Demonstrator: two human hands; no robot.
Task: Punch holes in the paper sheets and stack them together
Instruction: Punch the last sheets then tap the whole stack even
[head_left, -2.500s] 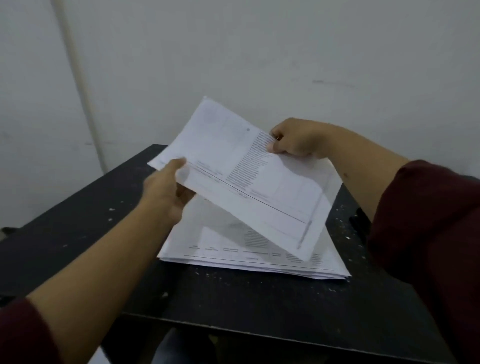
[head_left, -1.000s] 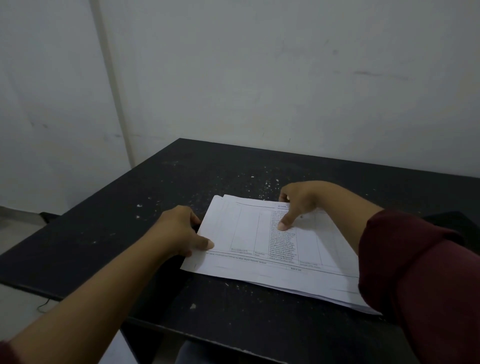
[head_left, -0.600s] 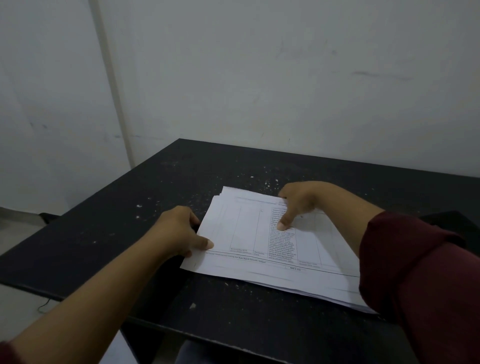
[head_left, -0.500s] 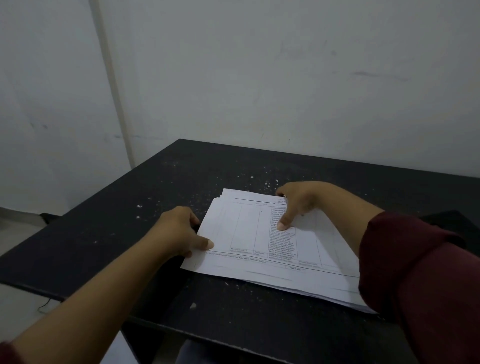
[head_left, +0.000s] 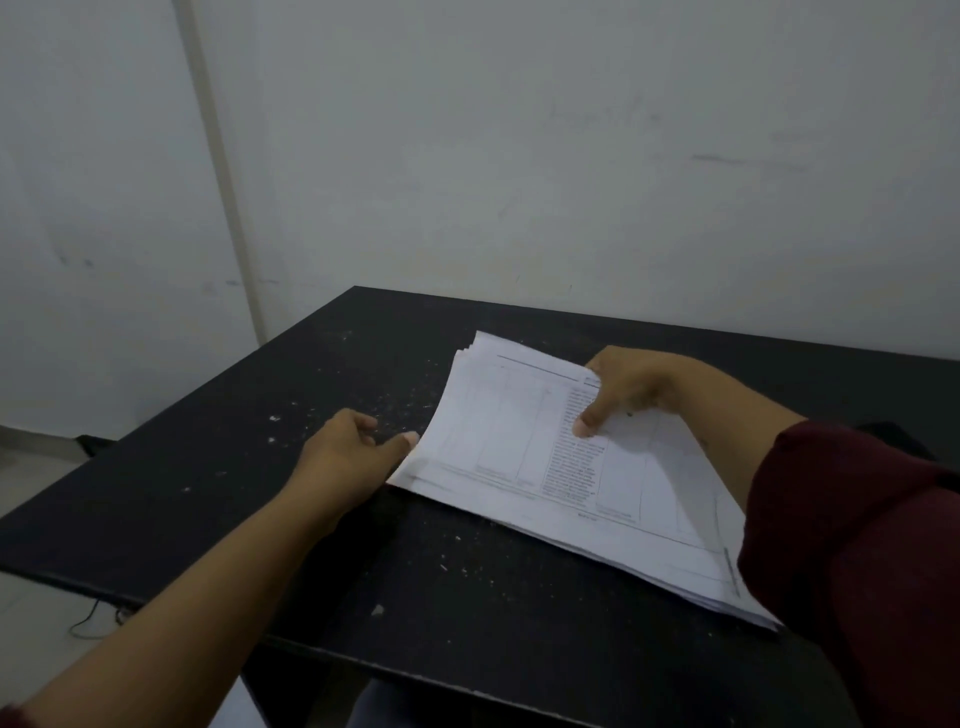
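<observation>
Dim, flat indoor light w/ no clear source, no glare, only soft faint shadows on the black table (head_left: 218, 467); pic is grainy, printed text on the paper sheets (head_left: 524, 447) too soft to read, wall lines bow slightly at wide-angle edges, dark sleeve (head_left: 857, 571) nearly featureless.

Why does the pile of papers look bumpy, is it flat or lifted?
Partly lifted. The paper stack tilts up at its far left corner where the right hand pinches it; the near edge rests on the table.
</observation>
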